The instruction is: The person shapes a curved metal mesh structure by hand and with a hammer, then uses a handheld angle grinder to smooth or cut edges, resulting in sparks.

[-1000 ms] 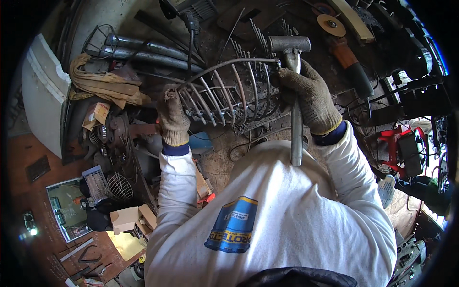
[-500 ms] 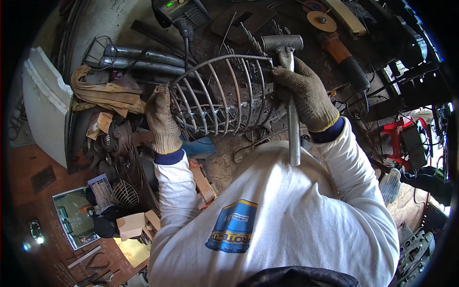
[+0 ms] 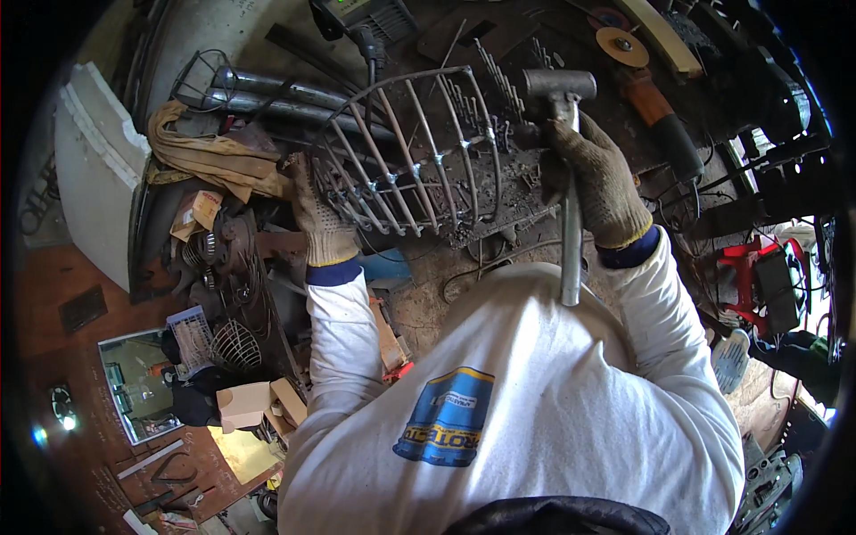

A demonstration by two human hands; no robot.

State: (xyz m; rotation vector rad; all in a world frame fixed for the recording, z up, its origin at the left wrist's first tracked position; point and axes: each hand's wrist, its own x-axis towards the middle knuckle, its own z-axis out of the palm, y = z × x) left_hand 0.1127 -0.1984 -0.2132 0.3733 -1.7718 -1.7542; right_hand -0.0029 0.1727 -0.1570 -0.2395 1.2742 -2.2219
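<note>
A curved cage of welded metal rods hangs over the dark bench, its bars running crosswise and bright weld spots on the joints. My left hand, in a knitted work glove, is closed on the cage's left end; the fingertips are partly hidden behind the rods. In my gloved right hand is an all-metal hammer. Its cylindrical head points up and away, and the pipe-like handle hangs down toward my shirt. The hammer is apart from the cage, to its right.
An angle grinder lies at the back right, beside a wooden bar. Short metal rods are scattered behind the cage. A welding machine stands at the far edge. Metal pipes and a tan cloth lie left.
The cage has turned in my left hand, tilting so its right end is higher and its inside shows differently. My right hand and the hammer have moved slightly apart from the cage.
</note>
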